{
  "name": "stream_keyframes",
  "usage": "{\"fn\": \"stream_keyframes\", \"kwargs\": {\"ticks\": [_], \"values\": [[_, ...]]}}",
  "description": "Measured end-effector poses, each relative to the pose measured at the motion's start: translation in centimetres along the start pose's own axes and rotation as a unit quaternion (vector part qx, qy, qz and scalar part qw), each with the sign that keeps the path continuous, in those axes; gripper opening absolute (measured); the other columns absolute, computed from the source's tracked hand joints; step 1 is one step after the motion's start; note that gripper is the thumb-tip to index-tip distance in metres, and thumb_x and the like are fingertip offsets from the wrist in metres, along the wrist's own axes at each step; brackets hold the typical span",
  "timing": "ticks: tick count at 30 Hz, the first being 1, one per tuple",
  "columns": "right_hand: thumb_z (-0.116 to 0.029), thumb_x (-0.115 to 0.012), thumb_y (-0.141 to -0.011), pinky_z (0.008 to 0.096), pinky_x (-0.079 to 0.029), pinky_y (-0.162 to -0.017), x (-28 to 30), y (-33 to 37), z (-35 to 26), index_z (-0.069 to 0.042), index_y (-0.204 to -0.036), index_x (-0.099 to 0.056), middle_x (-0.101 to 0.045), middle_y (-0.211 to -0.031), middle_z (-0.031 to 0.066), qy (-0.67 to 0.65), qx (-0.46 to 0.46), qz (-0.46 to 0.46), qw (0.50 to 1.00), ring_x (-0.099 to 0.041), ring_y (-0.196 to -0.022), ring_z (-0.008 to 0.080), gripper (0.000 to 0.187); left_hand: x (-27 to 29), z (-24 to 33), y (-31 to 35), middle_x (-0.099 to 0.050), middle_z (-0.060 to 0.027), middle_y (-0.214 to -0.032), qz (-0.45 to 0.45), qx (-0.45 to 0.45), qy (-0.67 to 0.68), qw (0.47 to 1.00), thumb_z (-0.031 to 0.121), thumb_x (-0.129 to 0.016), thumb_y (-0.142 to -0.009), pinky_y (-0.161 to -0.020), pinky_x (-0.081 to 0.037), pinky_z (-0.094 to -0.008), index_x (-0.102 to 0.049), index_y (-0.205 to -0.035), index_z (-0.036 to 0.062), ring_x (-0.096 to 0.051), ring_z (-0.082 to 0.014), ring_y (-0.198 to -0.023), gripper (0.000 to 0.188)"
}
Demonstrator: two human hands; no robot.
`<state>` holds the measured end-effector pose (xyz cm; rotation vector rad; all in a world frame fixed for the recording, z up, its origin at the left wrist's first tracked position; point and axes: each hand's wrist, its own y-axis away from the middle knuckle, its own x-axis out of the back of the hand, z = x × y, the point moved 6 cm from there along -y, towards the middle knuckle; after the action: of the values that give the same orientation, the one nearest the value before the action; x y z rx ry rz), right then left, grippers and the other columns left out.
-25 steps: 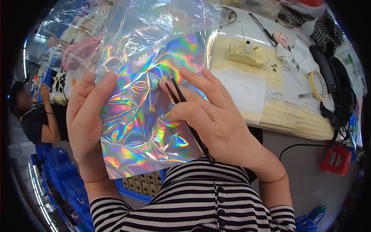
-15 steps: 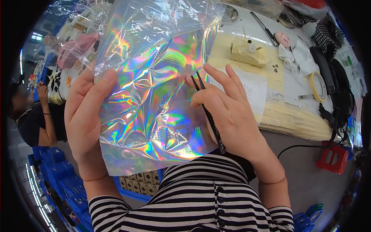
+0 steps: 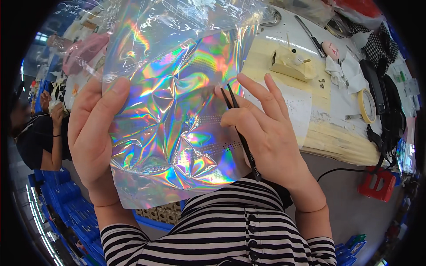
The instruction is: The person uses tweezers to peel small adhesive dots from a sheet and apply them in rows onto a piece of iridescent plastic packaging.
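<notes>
A crinkled, rainbow-shimmering holographic plastic sheet hangs in front of me, with clear plastic over its upper part. Rows of tiny dots cross it; whether they are printed or stuck on I cannot tell. My left hand grips its left edge, thumb in front and fingers behind. Black tweezers are held in my right hand, tips pointing up near the sheet's right side. Two fingers of that hand are raised; others bend around the tweezers. What lies at the tips is too small to make out.
On the worktable at right are a cream block, a tape roll, a pen-like tool and white tissue. A red stool-like object stands below. Blue bins and another person are at left.
The sheet and my left hand have shifted slightly left and down. My right hand with the tweezers has moved a little right. The other person's hands have come closer together.
</notes>
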<state>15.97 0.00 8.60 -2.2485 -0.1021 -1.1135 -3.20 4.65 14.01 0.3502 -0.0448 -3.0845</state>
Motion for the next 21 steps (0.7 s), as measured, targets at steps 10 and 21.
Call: {"fn": "stream_keyframes", "kwargs": {"ticks": [10, 21], "values": [[-0.01, -0.053, -0.089, 0.0542, -0.021, -0.115, 1.0, 0.1, -1.3, -0.01, -0.094, -0.057, -0.063, -0.129, 0.011, -0.057, 0.026, 0.003, 0.998, -0.043, -0.135, 0.0333, 0.006, -0.2, 0.0, -0.1, -0.067, -0.0154, -0.108, 0.021, -0.035, -0.026, 0.999, 0.007, -0.055, -0.094, -0.084, -0.051, -0.0256, -0.057, -0.12, -0.0102, -0.066, -0.0157, -0.095, 0.031], [-0.004, -0.051, -0.085, 0.057, -0.017, -0.115, 0.4, 1.0, 1.2, -0.01, -0.099, -0.058, -0.064, -0.115, 0.0068, 0.08, -0.065, -0.017, 0.994, -0.046, -0.129, 0.0342, 0.016, 0.3, 0.8, 0.8, -0.068, -0.015, -0.104, 0.018, -0.074, -0.033, 0.997, 0.006, -0.055, -0.094, -0.081, -0.052, -0.0257, -0.058, -0.118, -0.0091, -0.067, -0.0156, -0.091, 0.028]]}}
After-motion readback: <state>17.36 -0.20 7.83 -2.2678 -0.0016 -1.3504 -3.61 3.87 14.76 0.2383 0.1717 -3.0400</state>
